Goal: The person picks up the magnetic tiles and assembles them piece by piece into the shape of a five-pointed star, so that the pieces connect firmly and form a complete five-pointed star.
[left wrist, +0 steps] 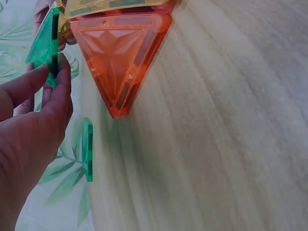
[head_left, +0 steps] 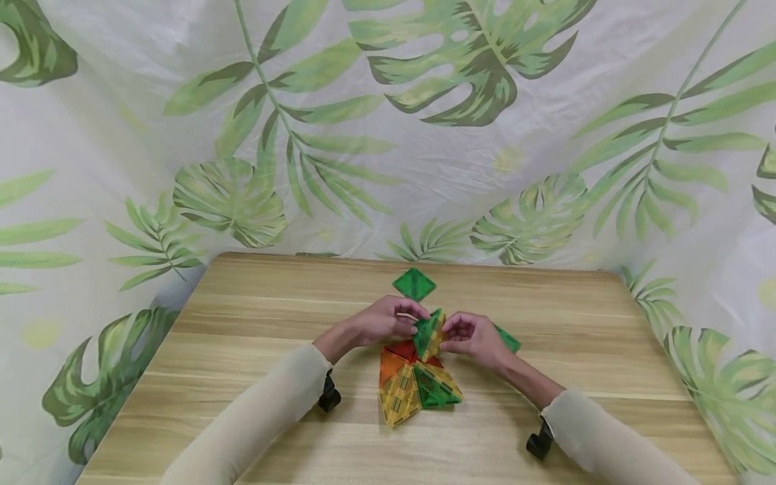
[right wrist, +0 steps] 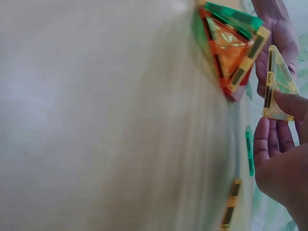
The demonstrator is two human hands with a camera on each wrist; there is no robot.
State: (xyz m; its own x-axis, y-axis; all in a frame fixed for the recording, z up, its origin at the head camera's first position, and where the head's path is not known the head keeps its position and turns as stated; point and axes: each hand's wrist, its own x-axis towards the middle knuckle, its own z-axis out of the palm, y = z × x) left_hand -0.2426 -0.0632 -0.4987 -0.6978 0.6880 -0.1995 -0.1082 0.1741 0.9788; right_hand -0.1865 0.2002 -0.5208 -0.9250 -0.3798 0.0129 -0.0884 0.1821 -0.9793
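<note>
My left hand [head_left: 384, 318] pinches a green triangular magnetic tile [left wrist: 44, 45] between thumb and fingers. Facing it, my right hand [head_left: 475, 338] pinches a yellow triangular magnetic tile [right wrist: 276, 86] by its edge. The two tiles meet in an upright, angled pair above a cluster of triangular tiles on the table. In the cluster, an orange tile [left wrist: 120, 53] is at the left, a yellow one [head_left: 400, 397] at the front and a green one [head_left: 438, 391] at the front right. Red tiles [head_left: 400, 349] show at its back, partly covered by the held pair.
A green diamond of two triangular tiles [head_left: 415, 284] lies behind the hands on the wooden table [head_left: 261, 350]. Another green tile [head_left: 508, 339] is partly hidden behind my right hand. Near the right hand, a yellow tile [right wrist: 231, 204] lies on the table. A leaf-patterned cloth [head_left: 339, 168] hangs behind.
</note>
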